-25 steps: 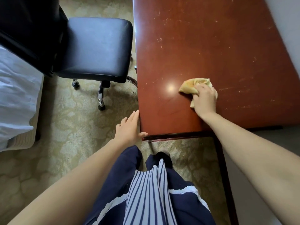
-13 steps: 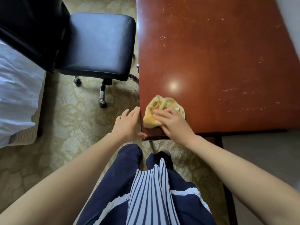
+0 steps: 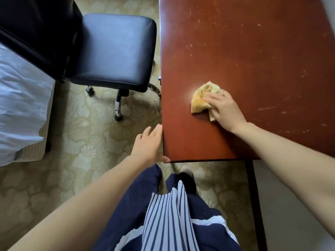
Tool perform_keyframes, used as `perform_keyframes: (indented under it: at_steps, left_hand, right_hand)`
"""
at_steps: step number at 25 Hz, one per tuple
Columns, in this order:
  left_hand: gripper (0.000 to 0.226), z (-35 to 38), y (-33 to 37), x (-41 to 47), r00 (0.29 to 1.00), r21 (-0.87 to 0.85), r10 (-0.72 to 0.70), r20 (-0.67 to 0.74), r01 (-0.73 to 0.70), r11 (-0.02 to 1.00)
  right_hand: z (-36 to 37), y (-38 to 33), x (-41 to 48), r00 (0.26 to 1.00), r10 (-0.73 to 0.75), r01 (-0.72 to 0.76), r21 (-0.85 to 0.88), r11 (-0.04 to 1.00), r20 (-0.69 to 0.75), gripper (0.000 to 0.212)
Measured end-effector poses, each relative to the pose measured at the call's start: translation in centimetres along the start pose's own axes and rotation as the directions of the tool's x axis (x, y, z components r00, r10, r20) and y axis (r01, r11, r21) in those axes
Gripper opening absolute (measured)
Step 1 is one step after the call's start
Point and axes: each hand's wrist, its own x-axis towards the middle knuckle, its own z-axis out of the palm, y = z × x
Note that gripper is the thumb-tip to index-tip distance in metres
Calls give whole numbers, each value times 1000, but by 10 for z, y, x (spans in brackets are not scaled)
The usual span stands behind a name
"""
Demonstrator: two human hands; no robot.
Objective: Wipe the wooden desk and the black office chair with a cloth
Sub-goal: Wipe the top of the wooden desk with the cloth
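Since the previous frame, the right hand (image 3: 225, 110) has slid the yellow cloth (image 3: 203, 99) from the worktop's (image 3: 253, 57) near-left corner toward its middle. Head view: its flat fingers press the crumpled cloth onto the worktop. Left hand (image 3: 148, 145), fingers straight, rests against the worktop's left edge; black office chair (image 3: 112, 51) stands beside it on the carpet (image 3: 87, 142).

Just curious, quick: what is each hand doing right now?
Left hand: open, resting against the desk edge.
Right hand: open, pressing the yellow cloth onto the desk.
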Motion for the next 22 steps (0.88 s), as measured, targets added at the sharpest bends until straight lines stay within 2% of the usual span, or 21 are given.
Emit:
perform_keyframes:
  at_steps: [3, 5, 7, 9, 14, 17, 22]
  left_hand:
    - [122, 0, 1, 1, 1000, 27, -12, 2, 12, 1000]
    - [122, 1, 0, 0, 1000, 40, -19, 2, 19, 999]
    - [122, 2, -2, -1, 1000, 46, -26, 1, 26, 999]
    - [120, 4, -5, -3, 999, 43, -32, -1, 32, 999]
    - [114, 7, -8, -5, 999, 49, -14, -31, 15, 999]
    - [109, 9, -11, -7, 1000, 112, -11, -22, 13, 994]
    - [115, 2, -6, -6, 999, 243, 27, -43, -16, 970]
  right_hand:
    - [14, -15, 46, 974, 213, -209, 55, 976, -80, 38]
    - [26, -33, 66, 967, 251, -249, 50, 967, -38, 38]
    - [36, -52, 73, 983, 178, -180, 53, 982, 43, 41]
    - [45, -68, 64, 995, 29, -36, 69, 997, 95, 43]
    - [45, -77, 2, 956, -277, 264, 124, 956, 99, 36]
    - [42, -73, -49, 926, -368, 355, 133, 925, 90, 37]
    - [15, -31, -111, 904, -423, 416, 101, 904, 65, 40]
